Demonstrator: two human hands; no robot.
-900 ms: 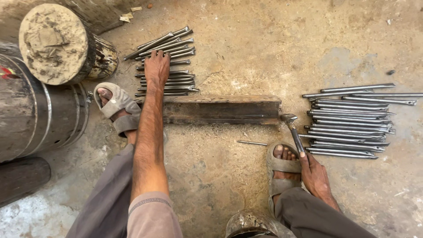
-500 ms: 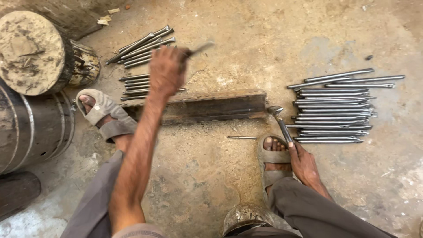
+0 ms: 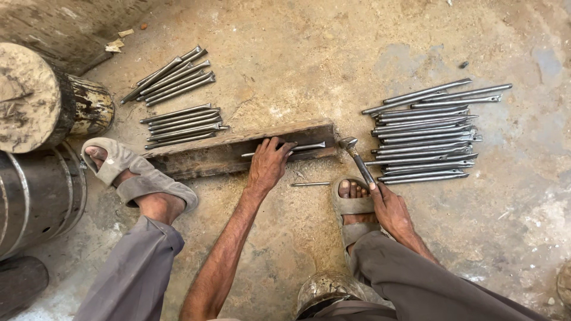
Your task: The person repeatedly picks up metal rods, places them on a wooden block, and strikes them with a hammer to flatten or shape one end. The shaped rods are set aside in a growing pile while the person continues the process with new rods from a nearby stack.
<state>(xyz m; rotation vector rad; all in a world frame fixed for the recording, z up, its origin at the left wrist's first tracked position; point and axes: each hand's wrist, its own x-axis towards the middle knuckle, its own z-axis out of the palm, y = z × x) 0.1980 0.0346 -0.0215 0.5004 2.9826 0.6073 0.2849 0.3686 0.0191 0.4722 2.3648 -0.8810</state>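
My left hand [image 3: 269, 163] presses a thin steel rod [image 3: 309, 147] flat along a rusty iron block [image 3: 208, 156] lying on the floor between my feet. My right hand [image 3: 389, 208] grips the handle of a small hammer [image 3: 352, 150], whose head rests just off the block's right end. Another loose rod [image 3: 310, 183] lies on the floor just below the block.
A pile of steel rods [image 3: 425, 134] lies at the right, and two smaller piles [image 3: 178, 101] at the upper left. A wooden log stump [image 3: 41, 98] and a dark metal drum [image 3: 35, 202] stand at the left. My sandalled feet [image 3: 134, 175] flank the block.
My left hand lifted a rod from the left pile, carried it right and laid it on the iron block. The right hand and hammer stayed nearly still.
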